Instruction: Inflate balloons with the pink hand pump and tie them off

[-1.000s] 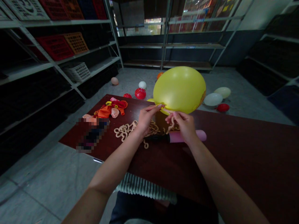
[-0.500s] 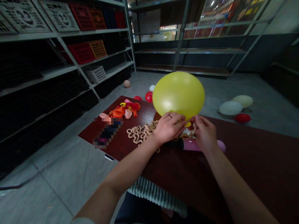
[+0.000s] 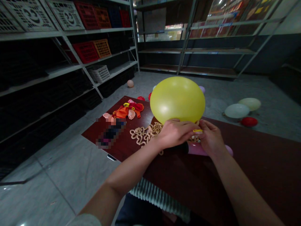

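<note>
A large inflated yellow balloon (image 3: 177,99) stands above the table, its neck end turned down toward me. My left hand (image 3: 176,132) is closed around the balloon's neck, knuckles against its underside. My right hand (image 3: 213,138) pinches close beside the yellow neck tip (image 3: 198,130); what sits between its fingertips is partly hidden. A heap of tan, wavy loops (image 3: 147,133) lies beneath and left of my hands. Under my right hand lies a pink tube with a black part (image 3: 197,148), partly covered.
Uninflated orange, red and pink balloons (image 3: 123,111) lie at the table's (image 3: 150,113) far left, beside a blurred-out object (image 3: 111,135). Inflated white (image 3: 237,111) and red balloons (image 3: 249,121) rest on the floor. Shelves with crates (image 3: 86,51) stand behind.
The yellow balloon has tipped slightly lower and left in view. Both hands have moved a little right and down, and the right fingers now meet at the yellow neck tip.
</note>
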`<state>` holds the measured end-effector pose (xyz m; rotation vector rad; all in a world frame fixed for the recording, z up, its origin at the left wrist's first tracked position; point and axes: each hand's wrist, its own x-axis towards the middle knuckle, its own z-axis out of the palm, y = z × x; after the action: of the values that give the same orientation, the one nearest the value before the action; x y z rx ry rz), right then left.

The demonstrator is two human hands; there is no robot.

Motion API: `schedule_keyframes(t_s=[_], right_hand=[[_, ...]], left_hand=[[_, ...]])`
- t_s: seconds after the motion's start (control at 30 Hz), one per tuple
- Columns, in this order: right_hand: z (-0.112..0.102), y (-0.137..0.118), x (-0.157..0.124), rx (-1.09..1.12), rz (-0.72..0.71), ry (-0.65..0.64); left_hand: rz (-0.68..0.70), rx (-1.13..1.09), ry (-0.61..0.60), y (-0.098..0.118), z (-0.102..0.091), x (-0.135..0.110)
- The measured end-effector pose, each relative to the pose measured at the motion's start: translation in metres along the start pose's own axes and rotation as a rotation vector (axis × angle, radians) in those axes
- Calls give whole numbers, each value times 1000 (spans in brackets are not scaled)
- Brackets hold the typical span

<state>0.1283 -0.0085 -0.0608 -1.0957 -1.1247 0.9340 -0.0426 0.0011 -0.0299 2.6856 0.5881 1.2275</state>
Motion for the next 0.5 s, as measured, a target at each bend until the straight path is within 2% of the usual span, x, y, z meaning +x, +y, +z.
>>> schedule_keyframes(t_s=[0.17,0.23,0.4,0.5], right_hand=[[7,-10,-8,116,145,-92],[8,-12,-9,156,182,-118],[7,-13,-8,257,181,-135],[7,-16,-8,283,150,-145]], left_hand=[[-279,11,83,-8,11,1],[-329,-4,63,-9,13,2],[-200,-37,-65,-7,8,4],[-184,4,-117,-9,7,3]])
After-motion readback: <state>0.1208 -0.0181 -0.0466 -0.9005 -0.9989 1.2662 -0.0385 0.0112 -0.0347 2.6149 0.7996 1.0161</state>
